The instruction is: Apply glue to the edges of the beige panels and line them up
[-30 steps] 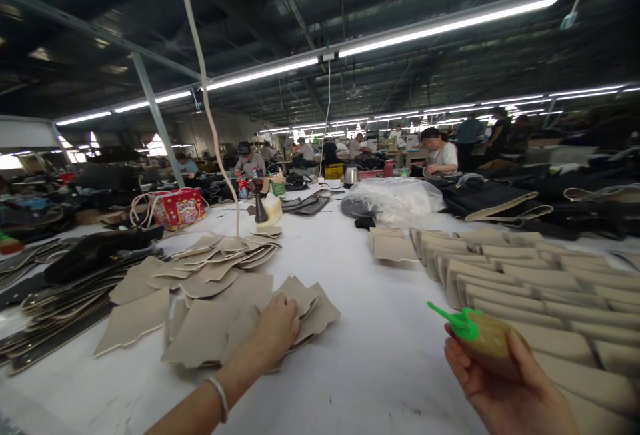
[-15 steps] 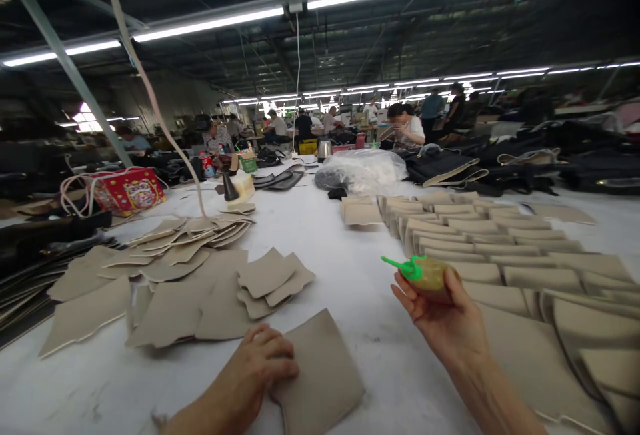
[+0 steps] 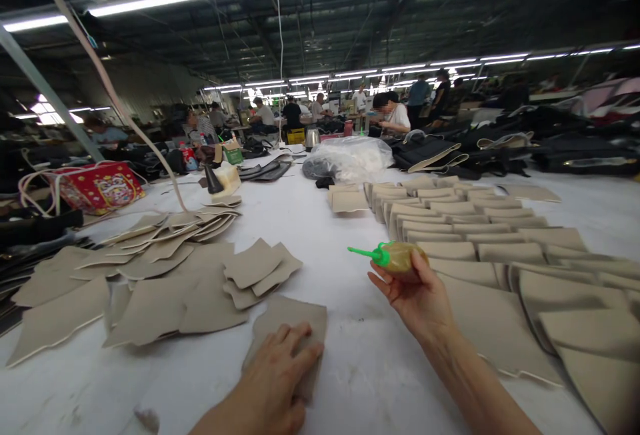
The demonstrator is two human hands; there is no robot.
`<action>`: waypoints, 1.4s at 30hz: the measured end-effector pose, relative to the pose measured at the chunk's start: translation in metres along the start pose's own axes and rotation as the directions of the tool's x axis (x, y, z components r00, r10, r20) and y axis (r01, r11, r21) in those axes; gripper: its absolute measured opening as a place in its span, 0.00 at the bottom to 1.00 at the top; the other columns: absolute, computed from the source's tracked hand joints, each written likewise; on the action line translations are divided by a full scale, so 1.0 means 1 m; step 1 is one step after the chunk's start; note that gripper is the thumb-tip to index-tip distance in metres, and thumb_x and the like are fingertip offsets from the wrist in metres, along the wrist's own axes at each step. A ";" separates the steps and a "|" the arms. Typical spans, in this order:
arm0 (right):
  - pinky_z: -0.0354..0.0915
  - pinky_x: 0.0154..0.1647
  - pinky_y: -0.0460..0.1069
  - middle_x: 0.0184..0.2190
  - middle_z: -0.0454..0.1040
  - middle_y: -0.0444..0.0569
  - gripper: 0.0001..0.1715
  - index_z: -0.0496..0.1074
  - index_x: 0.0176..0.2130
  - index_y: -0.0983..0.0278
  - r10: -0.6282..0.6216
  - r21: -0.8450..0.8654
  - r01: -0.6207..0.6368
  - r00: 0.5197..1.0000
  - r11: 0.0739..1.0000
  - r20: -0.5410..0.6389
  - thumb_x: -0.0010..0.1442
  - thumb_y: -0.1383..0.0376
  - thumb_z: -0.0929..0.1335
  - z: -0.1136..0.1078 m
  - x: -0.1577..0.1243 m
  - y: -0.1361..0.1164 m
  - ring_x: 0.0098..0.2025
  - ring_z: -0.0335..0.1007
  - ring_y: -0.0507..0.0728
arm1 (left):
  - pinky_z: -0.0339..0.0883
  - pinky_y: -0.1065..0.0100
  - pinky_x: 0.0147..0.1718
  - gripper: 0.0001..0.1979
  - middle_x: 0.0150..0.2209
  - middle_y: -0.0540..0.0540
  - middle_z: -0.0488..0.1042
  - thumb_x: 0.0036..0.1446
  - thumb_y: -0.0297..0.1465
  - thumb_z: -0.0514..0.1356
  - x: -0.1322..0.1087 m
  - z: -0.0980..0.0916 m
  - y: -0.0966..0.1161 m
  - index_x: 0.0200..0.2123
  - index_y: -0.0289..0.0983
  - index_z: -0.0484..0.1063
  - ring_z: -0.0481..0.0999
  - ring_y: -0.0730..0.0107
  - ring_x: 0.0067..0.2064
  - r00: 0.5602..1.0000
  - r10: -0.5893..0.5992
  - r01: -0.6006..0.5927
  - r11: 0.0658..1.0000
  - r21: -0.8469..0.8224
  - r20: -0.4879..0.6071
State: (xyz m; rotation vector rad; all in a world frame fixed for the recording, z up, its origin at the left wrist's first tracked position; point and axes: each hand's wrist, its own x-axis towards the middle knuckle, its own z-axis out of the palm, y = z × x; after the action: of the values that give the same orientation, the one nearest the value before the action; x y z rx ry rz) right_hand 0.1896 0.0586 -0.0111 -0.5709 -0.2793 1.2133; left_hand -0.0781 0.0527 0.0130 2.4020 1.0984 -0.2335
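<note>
Left hand [image 3: 280, 371]: grip spread flat, palm pressing on the beige piece [image 3: 300, 315], clasping nothing.
Right hand [image 3: 415, 295]: grip closed round the squeeze bottle [image 3: 403, 257], raised just right of that piece.
Piece: flat on the table [image 3: 360, 368], near the heap [image 3: 175, 288].
Doing it well: I'd pin the piece firmly, with fingers clear of its edges.

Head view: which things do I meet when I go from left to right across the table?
Red bag → loose heap of beige pieces → left hand on one beige piece → right hand holding green-nozzled bottle → neat rows of beige pieces.
</note>
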 end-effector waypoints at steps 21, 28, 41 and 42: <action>0.77 0.33 0.54 0.36 0.80 0.51 0.15 0.77 0.37 0.64 0.016 -0.170 -0.039 0.991 0.985 -0.131 0.47 0.63 0.75 0.017 -0.059 0.008 0.37 0.77 0.62 | 0.62 0.62 0.47 0.17 0.44 0.38 0.67 0.47 0.23 0.54 0.010 0.002 0.004 0.43 0.32 0.68 0.67 0.58 0.46 0.983 -0.120 0.139 0.981 0.138 -0.140; 0.77 0.34 0.55 0.38 0.80 0.51 0.17 0.77 0.38 0.64 0.009 -0.213 -0.043 0.987 0.976 -0.158 0.46 0.63 0.76 0.009 -0.075 0.013 0.38 0.77 0.63 | 0.63 0.60 0.48 0.17 0.45 0.36 0.67 0.47 0.24 0.56 0.013 -0.003 0.011 0.43 0.31 0.68 0.68 0.56 0.47 0.983 -0.141 0.159 0.975 0.155 -0.118; 0.74 0.37 0.57 0.38 0.78 0.51 0.25 0.73 0.44 0.60 -0.092 -0.448 0.049 0.993 0.893 -0.074 0.45 0.59 0.76 0.007 -0.092 0.011 0.39 0.74 0.64 | 0.66 0.61 0.40 0.18 0.40 0.39 0.73 0.51 0.22 0.50 0.022 -0.012 0.005 0.43 0.35 0.71 0.74 0.57 0.40 0.985 -0.098 0.126 0.971 0.202 -0.143; 0.74 0.37 0.56 0.38 0.77 0.51 0.27 0.72 0.44 0.60 -0.117 -0.475 0.065 0.990 0.877 -0.082 0.44 0.58 0.76 0.008 -0.093 0.010 0.39 0.74 0.63 | 0.66 0.62 0.39 0.19 0.39 0.40 0.74 0.51 0.22 0.49 0.020 -0.016 0.001 0.44 0.38 0.71 0.74 0.58 0.40 0.987 -0.071 0.099 0.977 0.190 -0.147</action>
State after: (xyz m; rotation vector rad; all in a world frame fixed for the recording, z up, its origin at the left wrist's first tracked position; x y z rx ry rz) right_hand 0.1457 -0.0238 -0.0013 -1.0341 -0.5118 1.0174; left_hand -0.0646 0.0735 0.0199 2.5815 1.2979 -0.2140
